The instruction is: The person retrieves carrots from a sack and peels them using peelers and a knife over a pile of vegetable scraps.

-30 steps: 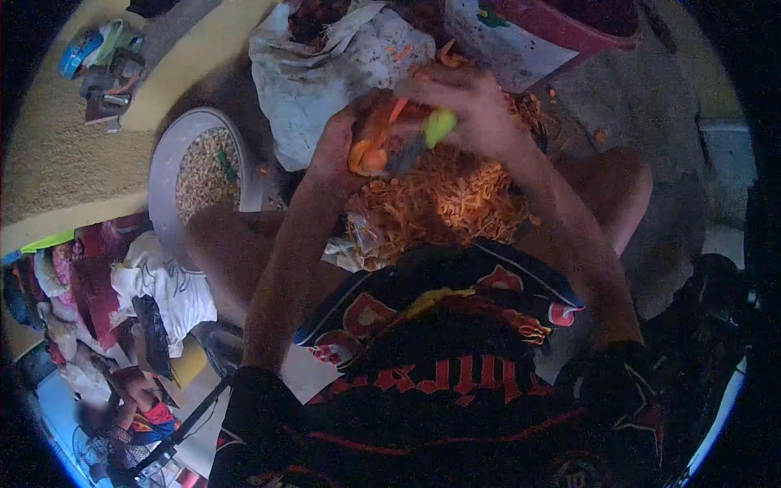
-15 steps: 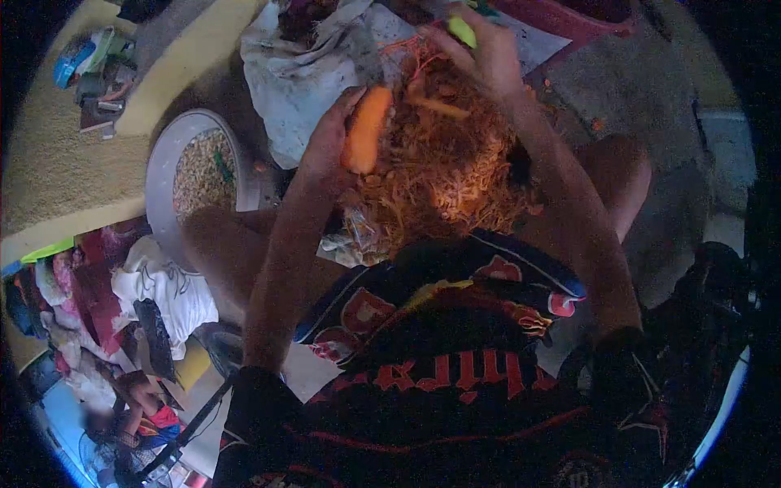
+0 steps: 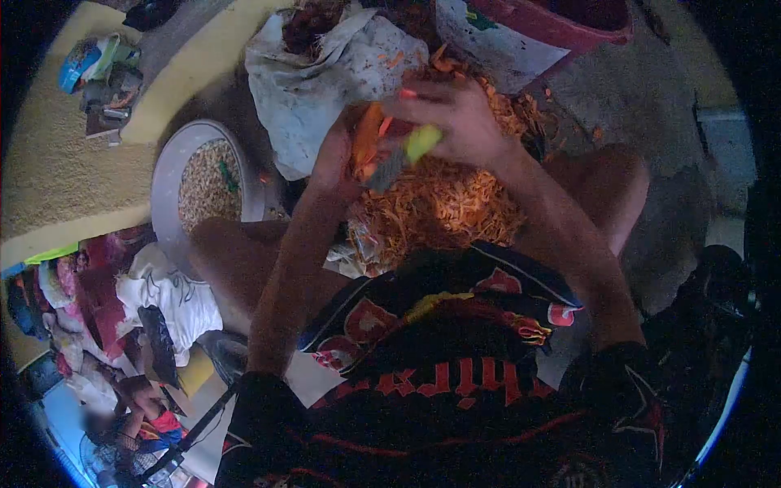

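Observation:
My left hand (image 3: 335,154) is closed around an orange carrot (image 3: 368,140), held tilted above a heap of orange peelings (image 3: 464,203). Close beside the carrot, my right hand (image 3: 468,122) grips a knife (image 3: 423,143) with a yellow-green handle. Motion smears the knife; its grey blade points down and left toward the carrot. I cannot tell whether the blade touches it. Fingers of the right hand reach over toward the carrot's upper end. The heap lies between my crossed legs.
A dirty white sack (image 3: 281,110) lies beyond my left hand. Past my right hand stands a red-and-white tub (image 3: 529,49). At left, a pale basin (image 3: 165,175) holds whitish pieces. Piled cloth (image 3: 171,297) and another person (image 3: 142,411) are at lower left.
My right hand has come down and left with the knife, from above the heap to the carrot. The carrot stays in my left hand. The view has shifted slightly.

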A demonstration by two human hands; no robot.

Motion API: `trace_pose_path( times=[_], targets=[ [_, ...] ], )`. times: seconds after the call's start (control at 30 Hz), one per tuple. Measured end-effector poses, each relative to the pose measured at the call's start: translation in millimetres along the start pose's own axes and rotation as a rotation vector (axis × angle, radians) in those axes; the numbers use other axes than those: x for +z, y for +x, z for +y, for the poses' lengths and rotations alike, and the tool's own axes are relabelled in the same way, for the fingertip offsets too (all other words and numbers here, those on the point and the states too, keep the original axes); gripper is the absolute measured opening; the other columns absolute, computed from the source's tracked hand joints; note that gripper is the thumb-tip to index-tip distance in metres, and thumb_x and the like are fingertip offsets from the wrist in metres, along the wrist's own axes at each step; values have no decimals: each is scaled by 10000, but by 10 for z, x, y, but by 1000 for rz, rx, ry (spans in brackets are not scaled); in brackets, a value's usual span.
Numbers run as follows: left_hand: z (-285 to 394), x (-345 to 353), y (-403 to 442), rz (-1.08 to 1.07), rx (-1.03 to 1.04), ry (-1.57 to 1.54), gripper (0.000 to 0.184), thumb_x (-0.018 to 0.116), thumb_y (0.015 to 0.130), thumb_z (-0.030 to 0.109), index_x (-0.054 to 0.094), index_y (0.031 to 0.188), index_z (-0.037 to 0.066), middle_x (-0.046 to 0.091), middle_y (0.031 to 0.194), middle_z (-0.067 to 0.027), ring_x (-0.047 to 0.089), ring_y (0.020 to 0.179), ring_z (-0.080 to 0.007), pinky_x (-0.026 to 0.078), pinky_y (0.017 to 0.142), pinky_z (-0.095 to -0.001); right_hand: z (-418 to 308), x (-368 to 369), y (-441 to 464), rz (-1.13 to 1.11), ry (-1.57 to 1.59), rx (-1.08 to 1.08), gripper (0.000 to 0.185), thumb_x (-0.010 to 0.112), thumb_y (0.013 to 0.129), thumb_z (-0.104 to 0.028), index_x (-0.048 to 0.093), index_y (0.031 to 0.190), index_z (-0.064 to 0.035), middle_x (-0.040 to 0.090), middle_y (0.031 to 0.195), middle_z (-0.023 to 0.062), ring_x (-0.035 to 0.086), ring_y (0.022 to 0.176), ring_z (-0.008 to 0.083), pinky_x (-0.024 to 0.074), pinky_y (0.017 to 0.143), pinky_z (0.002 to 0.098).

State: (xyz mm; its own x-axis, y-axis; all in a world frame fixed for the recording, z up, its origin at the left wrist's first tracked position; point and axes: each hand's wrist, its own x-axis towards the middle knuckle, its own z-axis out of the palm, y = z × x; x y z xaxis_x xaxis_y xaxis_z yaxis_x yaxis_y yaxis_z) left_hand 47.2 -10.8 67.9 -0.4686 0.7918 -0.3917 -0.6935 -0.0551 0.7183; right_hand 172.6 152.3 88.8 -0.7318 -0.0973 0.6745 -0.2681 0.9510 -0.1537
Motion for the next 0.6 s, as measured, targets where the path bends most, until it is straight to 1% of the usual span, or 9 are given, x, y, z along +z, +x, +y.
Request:
trace_pose_path(
  times=[0.07, 0.13, 0.2, 0.3, 0.4, 0.47, 0.53, 0.57, 0.6],
  targets=[
    [-118, -117, 97, -55, -56, -79, 371, 488, 1011, 331, 570, 1217, 33, 665, 985, -59, 653, 847, -174, 558, 722, -304, 186, 97, -107, -101, -43, 120, 382, 745, 841, -365, 644, 1147, -160, 730, 950, 88, 717, 851, 307, 572, 768, 435],
    [-41, -226, 80, -94, -109, 31, 373, 486, 1011, 330, 570, 1211, 26, 674, 1030, -68, 659, 884, -179, 551, 784, -307, 354, -82, 91, -68, 244, 691, 413, 774, 793, -344, 645, 1151, -185, 721, 932, 90, 712, 820, 310, 568, 778, 448],
    [27, -142, 11, -44, -82, 19, 368, 513, 1001, 327, 573, 1208, 28, 672, 990, -62, 654, 849, -175, 549, 766, -306, 441, 33, -1, 66, 198, 621, 406, 774, 790, -330, 643, 1150, -194, 714, 937, 105, 709, 801, 308, 563, 769, 454],
    [63, 122, -64, -8, 19, -108, 359, 566, 981, 330, 582, 1188, 37, 665, 934, -50, 640, 782, -156, 545, 692, -282, 72, 44, -53, 36, 52, 50, 366, 733, 889, -335, 643, 1149, -94, 684, 805, 150, 710, 726, 312, 562, 636, 386],
    [39, -58, -30, -87, -56, 16, 354, 546, 992, 332, 581, 1187, 39, 663, 939, -48, 652, 798, -152, 551, 673, -273, 291, 49, -35, -22, 69, 433, 373, 752, 872, -308, 644, 1156, -91, 695, 841, 146, 719, 776, 299, 569, 667, 373],
    [81, -57, -49, 12, -96, 38, 332, 520, 1007, 318, 582, 1191, 49, 663, 956, -40, 655, 777, -145, 559, 673, -279, 358, 8, 30, 102, 130, 492, 359, 741, 882, -317, 648, 1139, -85, 692, 828, 148, 714, 771, 302, 567, 660, 370],
    [60, -48, -11, -96, -40, -81, 313, 531, 1004, 316, 582, 1183, 64, 656, 936, -36, 649, 752, -142, 564, 659, -299, 245, 3, 6, 22, 199, 622, 386, 768, 806, -369, 653, 1137, -206, 716, 967, 103, 708, 836, 330, 566, 741, 440],
    [13, -64, 48, -98, -34, -80, 313, 531, 1004, 316, 582, 1183, 64, 656, 936, -36, 649, 752, -142, 564, 659, -299, 130, 67, -31, 19, 160, 360, 399, 769, 803, -369, 655, 1150, -209, 719, 936, 101, 711, 811, 331, 577, 718, 423],
    [-44, -76, 136, -70, -3, -58, 314, 535, 1002, 318, 580, 1182, 65, 656, 932, -38, 649, 754, -146, 566, 656, -303, 132, 79, -40, 23, 156, 358, 399, 769, 803, -369, 655, 1150, -209, 719, 936, 101, 711, 811, 331, 577, 718, 423]
  ],
)
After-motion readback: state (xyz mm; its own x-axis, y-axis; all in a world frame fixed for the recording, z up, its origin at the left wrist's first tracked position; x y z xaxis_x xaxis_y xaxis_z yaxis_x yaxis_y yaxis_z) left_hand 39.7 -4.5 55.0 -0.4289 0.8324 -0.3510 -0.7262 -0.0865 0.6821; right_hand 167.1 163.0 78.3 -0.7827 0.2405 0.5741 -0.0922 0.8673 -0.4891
